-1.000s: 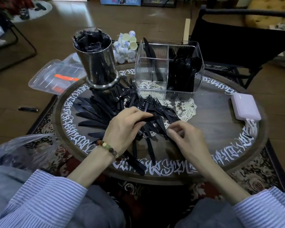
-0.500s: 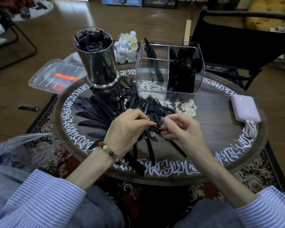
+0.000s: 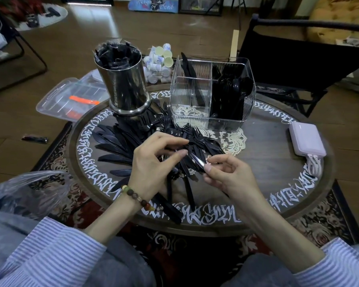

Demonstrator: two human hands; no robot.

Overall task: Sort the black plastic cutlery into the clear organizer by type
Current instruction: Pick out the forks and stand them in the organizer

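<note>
Now: two hands over the cutlery pile (image 3: 153, 141). Left hand (image 3: 153, 162) has fingers curled, fingertips pinching black pieces at the pile's centre. Right hand (image 3: 226, 175) pinches one glossy black piece (image 3: 197, 161) between thumb and forefinger, lifted just off the pile; type unclear.

Versus half a second ago: the hands have drawn slightly apart and the right one has dropped a little toward the near edge. One second ago the right hand lay flat on the pile with nothing lifted.

Pile is matte black plastic: knives fanned out on the left, forks bunched at centre, too many to count.

One clear organizer (image 3: 211, 94), ribbed transparent walls, sits at the far side of the surface (image 3: 278, 183): left compartment has a few knives leaning, right compartment is packed with spoons.

One cylindrical steel canister (image 3: 126, 85) stands left of the organizer, stuffed with black items. One pink rectangular power bank (image 3: 306, 139) lies far right. One cream lace doily (image 3: 234, 141) sits under the organizer. Surface is round, dark wood, with white script around the rim.
</note>
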